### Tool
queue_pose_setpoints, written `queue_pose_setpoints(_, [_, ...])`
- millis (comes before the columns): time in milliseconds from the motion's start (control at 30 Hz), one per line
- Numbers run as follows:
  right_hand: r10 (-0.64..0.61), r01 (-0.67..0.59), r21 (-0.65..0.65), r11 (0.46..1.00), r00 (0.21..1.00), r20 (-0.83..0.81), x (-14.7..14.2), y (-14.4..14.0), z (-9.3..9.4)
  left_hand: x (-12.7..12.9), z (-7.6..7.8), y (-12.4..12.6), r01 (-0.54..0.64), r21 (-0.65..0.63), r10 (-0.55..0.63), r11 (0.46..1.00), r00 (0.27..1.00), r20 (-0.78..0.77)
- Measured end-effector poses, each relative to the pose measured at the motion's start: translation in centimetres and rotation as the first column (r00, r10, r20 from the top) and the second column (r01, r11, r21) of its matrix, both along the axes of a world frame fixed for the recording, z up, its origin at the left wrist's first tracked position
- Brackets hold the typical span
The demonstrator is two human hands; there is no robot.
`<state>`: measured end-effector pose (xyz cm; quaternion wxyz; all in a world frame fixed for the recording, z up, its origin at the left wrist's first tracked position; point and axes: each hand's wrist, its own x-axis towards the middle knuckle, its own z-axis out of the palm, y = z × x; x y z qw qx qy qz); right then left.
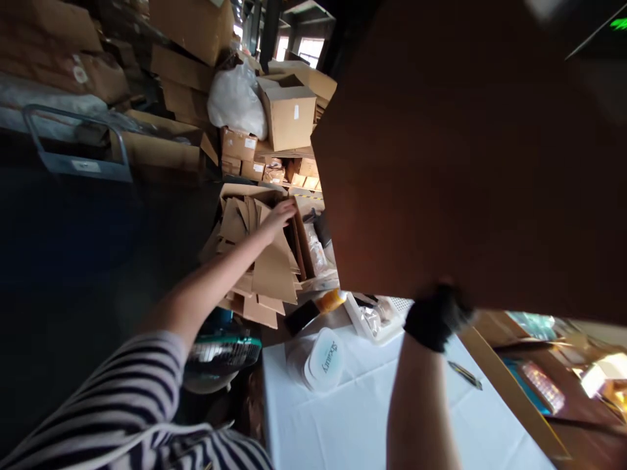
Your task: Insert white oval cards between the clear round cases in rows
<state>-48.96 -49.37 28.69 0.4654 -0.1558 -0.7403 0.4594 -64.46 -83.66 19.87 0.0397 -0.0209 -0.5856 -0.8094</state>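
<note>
Across the upper right of the head view: a large brown cardboard sheet filled the frame from the top edge down to just above the table, its face dark and in shadow.
Sheet support: the right hand, in a black glove, gripped the sheet's lower edge — fingers closed around it, forearm rising from the bottom of the frame.
Background stack: cardboard boxes were piled high at the rear and left, with a white plastic bag lodged among them.
Table: a white tablecloth covered the surface at lower centre, below the held sheet.
Open carton: a box of flat cardboard pieces stood beyond the table's far left corner, the pieces standing loosely on edge.
Left hand: bare, arm extended in a striped sleeve; the fingers were partly spread and rested on the top edges of the cardboard pieces. Whether any piece was actually gripped could not be determined.
Fan: a teal fan sat under the left forearm, beside the table edge.
White lidded container: rested on the tablecloth near the far left corner.
White tray: sat on the table just left of the gloved hand — contents unclear.
Orange item: lay at the table's far edge, too blurred to identify.
</note>
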Motion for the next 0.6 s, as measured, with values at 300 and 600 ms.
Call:
queue_pose_setpoints(300, [0.163, -0.172, -0.134, 0.976, 0.984, -0.072, -17.2, -11.5, -8.7, 12.7, -14.4, -25.9, -0.559, -0.210, 0.596, 0.802, 0.720, 0.357])
queue_pose_setpoints(600, [0.262, -0.231, -0.204, 0.951, 0.956, 0.136, -20.2, -11.1, -17.5, 25.7, -26.2, -33.6, -0.577, -0.479, 0.739, 0.662, 0.396, 0.545])
